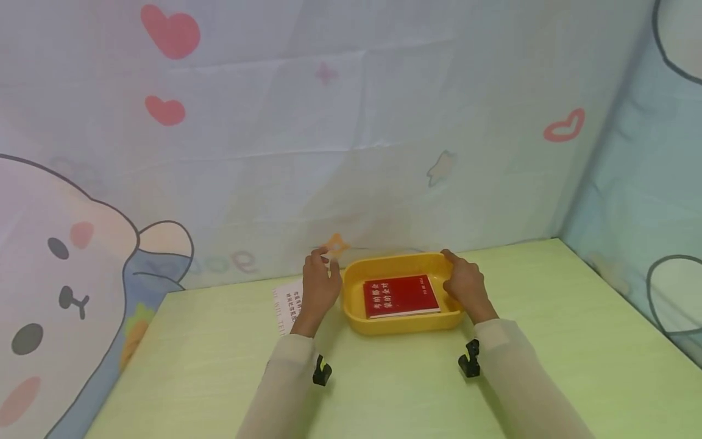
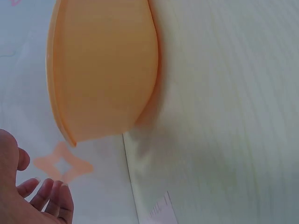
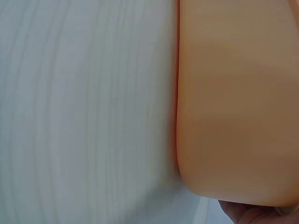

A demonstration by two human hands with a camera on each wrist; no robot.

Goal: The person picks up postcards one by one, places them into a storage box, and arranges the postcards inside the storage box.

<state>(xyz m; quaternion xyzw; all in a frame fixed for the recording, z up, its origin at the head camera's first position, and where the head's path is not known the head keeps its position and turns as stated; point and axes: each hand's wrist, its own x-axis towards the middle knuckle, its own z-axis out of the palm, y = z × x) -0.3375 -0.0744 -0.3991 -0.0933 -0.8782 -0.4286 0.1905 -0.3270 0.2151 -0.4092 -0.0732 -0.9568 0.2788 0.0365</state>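
Observation:
A yellow plastic tray stands near the back of the table, with a red book bearing white characters lying inside it. At the tray's right end my right hand grips the rim; in the right wrist view only part of that hand shows past the tray's wall. My left hand is raised just off the tray's left end, fingers loosely bent. The left wrist view shows a gap between that hand and the tray, with nothing held.
A white printed card lies on the table left of the tray, partly hidden by the left hand. Behind the table hangs a patterned cloth, close to the tray's back edge. Pale green tabletop stretches to both sides.

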